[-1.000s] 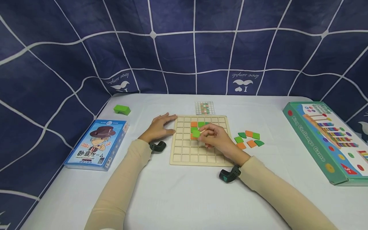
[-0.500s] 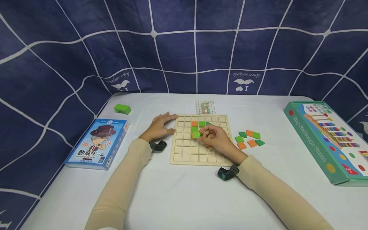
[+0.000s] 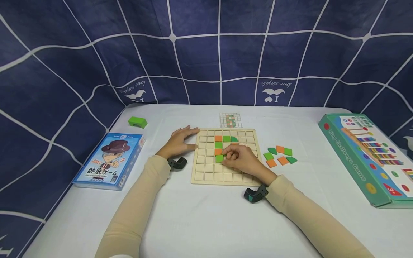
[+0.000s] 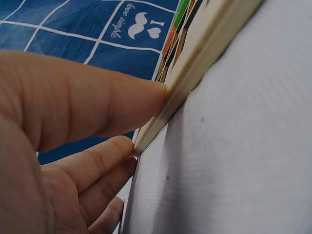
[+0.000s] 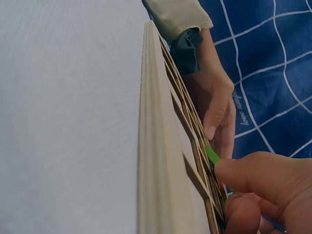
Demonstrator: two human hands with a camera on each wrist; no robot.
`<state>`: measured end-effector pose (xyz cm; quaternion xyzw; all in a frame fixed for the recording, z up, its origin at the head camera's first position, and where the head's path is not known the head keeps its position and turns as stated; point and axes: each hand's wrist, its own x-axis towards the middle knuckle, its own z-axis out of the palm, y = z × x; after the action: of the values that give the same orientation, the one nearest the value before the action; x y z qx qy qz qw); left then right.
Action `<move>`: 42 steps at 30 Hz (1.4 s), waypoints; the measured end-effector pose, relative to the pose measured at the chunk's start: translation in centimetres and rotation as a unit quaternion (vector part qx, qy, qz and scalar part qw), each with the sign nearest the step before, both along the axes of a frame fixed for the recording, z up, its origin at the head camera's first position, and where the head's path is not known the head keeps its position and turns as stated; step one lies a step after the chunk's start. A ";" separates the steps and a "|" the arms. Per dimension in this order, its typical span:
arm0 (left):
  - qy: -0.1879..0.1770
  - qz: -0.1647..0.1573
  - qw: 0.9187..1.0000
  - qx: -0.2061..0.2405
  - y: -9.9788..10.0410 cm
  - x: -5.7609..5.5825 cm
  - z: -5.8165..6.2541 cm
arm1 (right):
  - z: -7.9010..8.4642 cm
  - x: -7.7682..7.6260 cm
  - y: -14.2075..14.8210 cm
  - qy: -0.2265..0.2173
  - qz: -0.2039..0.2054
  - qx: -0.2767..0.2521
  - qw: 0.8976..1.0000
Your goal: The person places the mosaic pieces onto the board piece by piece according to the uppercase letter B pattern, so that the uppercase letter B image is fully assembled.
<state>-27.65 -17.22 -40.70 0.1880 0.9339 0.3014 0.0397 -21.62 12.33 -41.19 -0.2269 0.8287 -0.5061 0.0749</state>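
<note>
A wooden grid board (image 3: 205, 177) lies in front of me. Orange and green tiles fill several of its cells, among them an orange square (image 3: 218, 138), a green square (image 3: 226, 139) and a green quarter-round tile (image 3: 234, 139). My right hand (image 3: 242, 159) is over the board and pinches a green square tile (image 3: 219, 159) just below an orange tile (image 3: 218, 152) in the same column. In the right wrist view the green tile (image 5: 211, 154) shows at the thumb tip, tilted over the grid. My left hand (image 3: 178, 144) touches the board's left edge with fingers spread.
Several loose green and orange tiles (image 3: 283, 161) lie right of the board. Behind it is a small pattern card (image 3: 230, 120). A blue game box (image 3: 108, 161) and a green arch block (image 3: 137, 122) stand left; a large green game box (image 3: 368, 161) is at right.
My right hand has moved the green tile a little toward me, from over the orange tile to the cell below it. The left hand stays at the board's edge.
</note>
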 end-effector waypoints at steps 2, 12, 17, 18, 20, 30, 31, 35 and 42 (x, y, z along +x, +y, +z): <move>0.000 0.000 1.000 -0.001 0.0 0.0 0.0 | 0.0 0.0 0.0 0.005 0.000 0.009 1.000; 0.002 -0.001 1.000 0.000 0.0 -0.1 -0.1 | 0.2 0.1 -0.2 0.030 0.000 0.036 0.999; 0.004 -0.002 1.000 0.003 0.1 0.1 0.0 | 0.2 0.1 -0.2 0.032 0.000 0.040 0.999; 0.003 -0.001 1.000 0.004 0.1 0.1 0.0 | 0.2 0.1 -0.2 0.033 0.001 0.040 0.999; 0.001 -0.002 1.000 0.003 0.1 0.0 0.0 | 0.3 0.1 -0.2 0.033 0.002 0.041 0.999; 0.004 -0.001 1.000 0.001 0.0 -0.1 -0.1 | 1.0 -0.1 0.7 -0.041 0.030 -0.015 0.999; 0.003 -0.001 1.000 0.001 0.0 -0.1 -0.1 | 1.2 -0.1 0.8 -0.058 0.033 -0.029 0.997; 0.000 0.000 1.000 0.002 0.0 -0.1 -0.1 | 1.5 -0.1 1.8 -0.100 0.049 -0.070 0.991; -0.006 0.002 1.000 0.005 0.0 0.0 0.0 | 1.6 0.1 4.8 -0.091 0.064 -0.070 0.991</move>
<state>-27.68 -17.21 -40.73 0.1846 0.9326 0.3070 0.0442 -21.52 17.15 -39.58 -0.2371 0.7645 -0.5759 0.1661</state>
